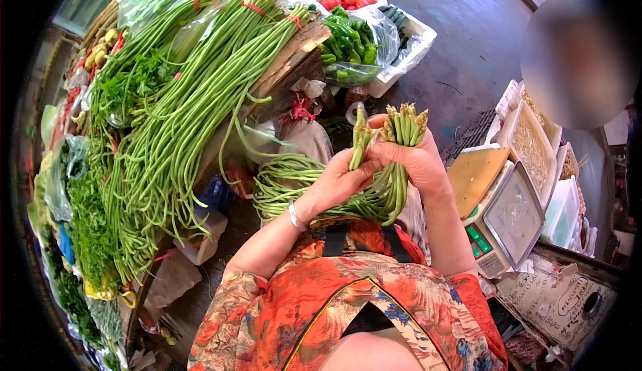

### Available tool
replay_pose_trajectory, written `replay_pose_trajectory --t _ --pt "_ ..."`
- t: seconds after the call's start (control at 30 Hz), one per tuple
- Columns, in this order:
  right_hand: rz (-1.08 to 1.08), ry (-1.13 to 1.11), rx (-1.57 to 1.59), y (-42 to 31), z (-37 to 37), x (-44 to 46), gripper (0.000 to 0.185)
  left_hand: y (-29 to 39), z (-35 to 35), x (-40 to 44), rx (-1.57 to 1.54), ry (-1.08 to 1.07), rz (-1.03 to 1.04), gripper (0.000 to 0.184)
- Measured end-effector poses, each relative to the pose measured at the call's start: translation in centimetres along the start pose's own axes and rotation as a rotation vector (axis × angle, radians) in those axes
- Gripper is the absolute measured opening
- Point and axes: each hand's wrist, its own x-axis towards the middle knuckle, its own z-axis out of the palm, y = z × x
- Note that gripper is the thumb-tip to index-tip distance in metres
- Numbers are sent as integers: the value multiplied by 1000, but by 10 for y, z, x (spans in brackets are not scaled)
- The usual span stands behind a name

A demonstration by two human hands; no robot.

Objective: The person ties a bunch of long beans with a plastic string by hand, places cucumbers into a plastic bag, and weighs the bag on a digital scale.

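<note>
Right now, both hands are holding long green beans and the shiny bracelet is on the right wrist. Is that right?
No: the shiny bracelet is on the left wrist, as the head view shows. The left hand and right hand hold long green beans.

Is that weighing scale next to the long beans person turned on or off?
On, it seems: the weighing scale has a display glowing bright green. The numbers are too small to read.

My right hand wraps a thick bunch of long beans, ends up; my left hand grips a smaller bunch just beside it, lengths looping below. Banded bean bundles heaped to my left, green peppers ahead, digital scale at right.
</note>
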Motion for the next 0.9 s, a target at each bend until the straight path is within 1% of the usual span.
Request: replay_pose_trajectory --t 0.07,0.13,0.17,0.2,0.23,0.33,0.4,0.47,0.53,0.57,0.7,0.77,0.9 --pt "9 -6 -57 1 -1 0 28 0 1 -1 17 -42 -13 15" --pt "-1 -40 -107 5 -5 1 24 -11 -1 1 78 -33 -9 16" --pt "5 -17 -118 3 -3 -1 19 -16 -1 3 119 -37 33 16" --pt "4 -16 -118 4 -4 -1 19 -19 0 5 161 -41 74 17" --pt "4 -9 -106 7 -7 0 17 -20 0 5 162 -43 75 17" --pt "10 26 -51 13 -16 3 14 -19 2 6 100 8 86 19" --pt "17 56 -6 16 -22 5 13 -13 2 3 -95 88 57 22" --pt "-17 78 -5 19 -27 6 14 -14 0 2 -87 109 23 23" --pt "-12 84 13 20 -29 6 16 -18 1 3 -145 109 137 22" --pt "-1 94 49 21 -28 7 17 -17 4 2 -122 134 107 19" --pt "7 78 81 25 -31 10 18 -21 -1 4 -107 98 114 16" --pt "18 64 79 19 -27 8 17 -24 -3 6 -159 46 122 15" --pt "62 58 53 14 -24 4 15 -18 1 5 -176 29 105 15"
